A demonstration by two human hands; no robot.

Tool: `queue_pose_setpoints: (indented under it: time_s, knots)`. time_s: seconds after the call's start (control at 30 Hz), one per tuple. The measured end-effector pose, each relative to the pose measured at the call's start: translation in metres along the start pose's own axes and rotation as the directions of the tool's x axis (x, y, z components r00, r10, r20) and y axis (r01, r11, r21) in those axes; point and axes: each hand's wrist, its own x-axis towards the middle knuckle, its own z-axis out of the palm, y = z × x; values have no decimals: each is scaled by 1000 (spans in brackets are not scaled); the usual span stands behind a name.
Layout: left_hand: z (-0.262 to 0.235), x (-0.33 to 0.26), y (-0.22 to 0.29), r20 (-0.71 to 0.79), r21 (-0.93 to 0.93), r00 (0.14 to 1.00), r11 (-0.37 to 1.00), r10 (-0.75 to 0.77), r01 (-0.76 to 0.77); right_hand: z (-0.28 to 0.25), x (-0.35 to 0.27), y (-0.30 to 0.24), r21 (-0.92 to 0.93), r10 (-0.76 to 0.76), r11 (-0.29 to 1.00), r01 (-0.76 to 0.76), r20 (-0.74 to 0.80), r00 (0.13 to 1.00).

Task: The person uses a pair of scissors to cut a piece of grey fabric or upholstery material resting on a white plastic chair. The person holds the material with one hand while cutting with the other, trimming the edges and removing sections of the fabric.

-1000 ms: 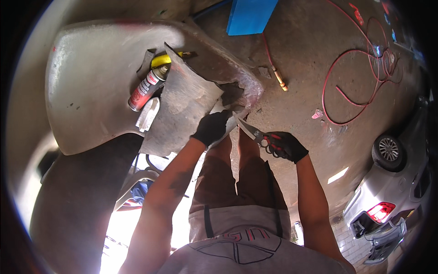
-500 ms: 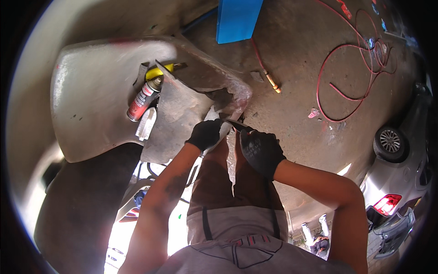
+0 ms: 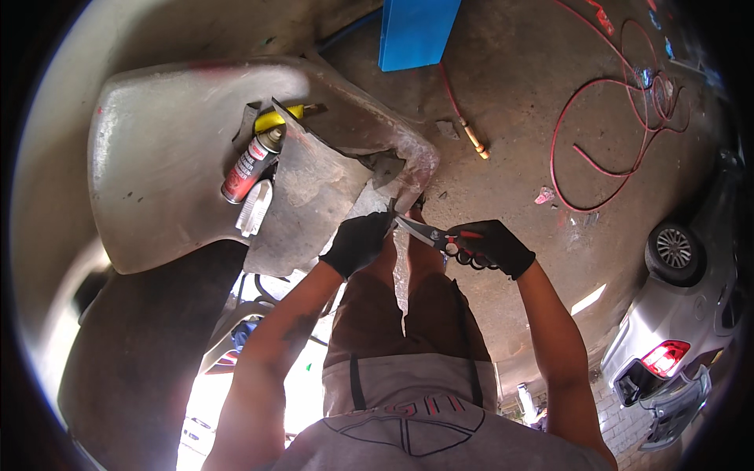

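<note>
My left hand (image 3: 357,243), in a black glove, is closed on a small dark strip (image 3: 392,207) that sticks up past its fingertips. Gloved in black as well, my right hand (image 3: 495,247) grips a pair of shears (image 3: 424,231) with black and red handles. Their blades point left, with the tips close to the strip; whether they touch it I cannot tell. Left of my hands, a torn grey sheet (image 3: 302,184) lies on a large curved panel (image 3: 165,157). On the panel, beside the sheet, rest a red and black spray can (image 3: 250,169), a white-handled brush (image 3: 254,208) and a yellow tool (image 3: 276,119).
A blue post (image 3: 416,35) stands on the floor ahead, with a brass-ended hose (image 3: 474,143) next to it. Coils of red hose (image 3: 559,149) lie at the far right. A silver car (image 3: 667,322) is parked on the right, and a dark panel (image 3: 141,337) fills the lower left.
My right hand has moved right and turned, bringing the shears' handles into view. My left hand has dropped slightly, and the dark strip now stands up from its fingers.
</note>
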Motion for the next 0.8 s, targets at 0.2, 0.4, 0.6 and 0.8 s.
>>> queue_pose_setpoints:
  time_s: [0.2, 0.4, 0.6, 0.8]
  knots:
    - [-2, -6, -13, 138, 90, 989, 994, 42, -55, -17, 2, 19, 254, 158, 945, -205, 195, 968]
    - [-32, -9, -6, -140, 26, 967, 977, 212, -210, 2, -3, 47, 704, -52, 644, -299, 431, 901]
    - [-50, -5, 5, -393, 72, 846, 929, 360, -363, 74, -8, 70, 864, -208, 338, -372, 454, 866]
    - [-53, 1, 4, -310, -33, 928, 973, 207, -228, 93, -15, 66, 897, -12, 346, -277, 299, 954]
